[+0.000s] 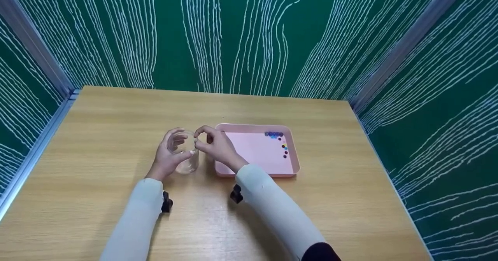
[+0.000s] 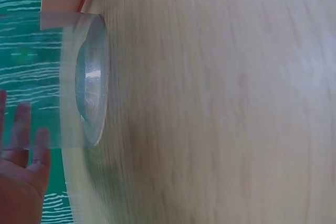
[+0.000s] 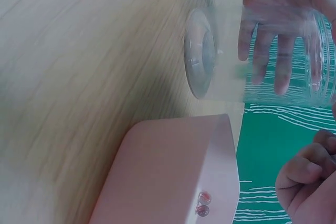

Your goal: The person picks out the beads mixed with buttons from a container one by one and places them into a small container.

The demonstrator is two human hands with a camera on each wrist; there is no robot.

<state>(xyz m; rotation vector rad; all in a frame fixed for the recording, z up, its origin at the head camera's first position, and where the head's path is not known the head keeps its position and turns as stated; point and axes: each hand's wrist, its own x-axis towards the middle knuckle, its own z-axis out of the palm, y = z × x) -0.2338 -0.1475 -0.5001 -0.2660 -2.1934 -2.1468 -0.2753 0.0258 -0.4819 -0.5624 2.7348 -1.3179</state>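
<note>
My left hand (image 1: pixel 165 160) grips a clear jar (image 1: pixel 188 164) round its side, fingers behind and thumb in front. The jar is see-through, and no contents show in it. In the right wrist view the ribbed neck of the jar (image 3: pixel 226 56) points right. My right hand (image 1: pixel 220 146) is at the jar's rim, its thumb and forefinger pinching a small greyish thing (image 1: pixel 195 139) too small to make out. Its other fingers (image 3: pixel 302 174) are curled. Several small marbles (image 1: pixel 274 134), purple, blue, yellow and dark red, lie along the right side of a pink tray (image 1: pixel 249 170).
The tray stands on a wooden table (image 1: pixel 194 214), right of the jar and partly under my right hand. Green walls with white wavy lines (image 1: pixel 167 39) enclose the table's back and sides. A black wrist device (image 1: pixel 236 194) shows at my right sleeve.
</note>
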